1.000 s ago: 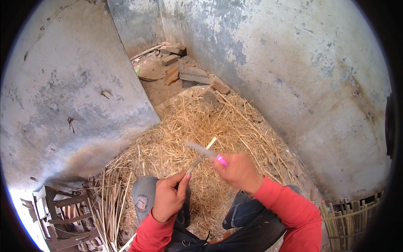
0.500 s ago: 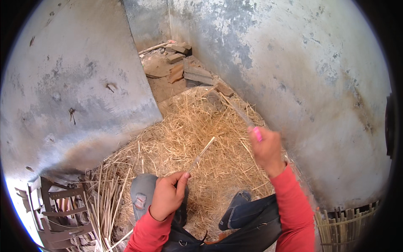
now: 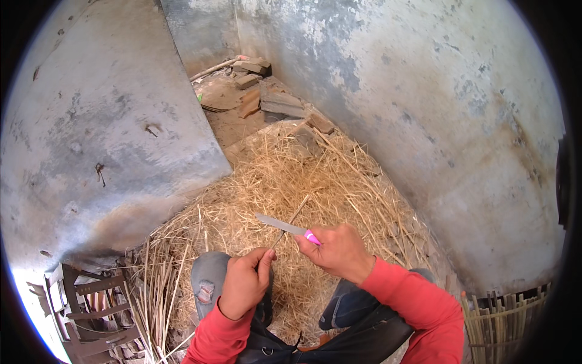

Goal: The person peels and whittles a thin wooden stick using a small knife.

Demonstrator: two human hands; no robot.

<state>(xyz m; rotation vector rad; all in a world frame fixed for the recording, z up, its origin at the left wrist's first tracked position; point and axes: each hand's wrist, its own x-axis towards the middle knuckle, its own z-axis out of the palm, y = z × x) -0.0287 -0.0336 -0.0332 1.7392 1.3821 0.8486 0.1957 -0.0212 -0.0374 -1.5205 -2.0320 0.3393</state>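
My left hand [image 3: 247, 280] is closed around the lower end of a thin stick [image 3: 298, 210], which slants up and to the right over the shavings. In my right hand [image 3: 337, 247] is a knife [image 3: 277, 223] with a pink and white handle. Its blade points left and crosses the stick a little above my left fingers. Whether the edge bites into the stick, I cannot tell. Beneath both hands lies a thick layer of pale straw-like shavings [image 3: 273, 176].
Grey weathered walls [image 3: 424, 121] stand at the right and left. Bricks and tile pieces [image 3: 282, 103] lie in the far corner. At lower left are a brown slatted frame [image 3: 100, 309] and a bundle of thin strips [image 3: 157, 291]. A slatted bamboo basket [image 3: 506, 321] stands at lower right.
My right hand has swung left and down with the knife, from beyond the stick's tip to across the stick. My left hand stays nearly still. My right knee has come up under the right arm.
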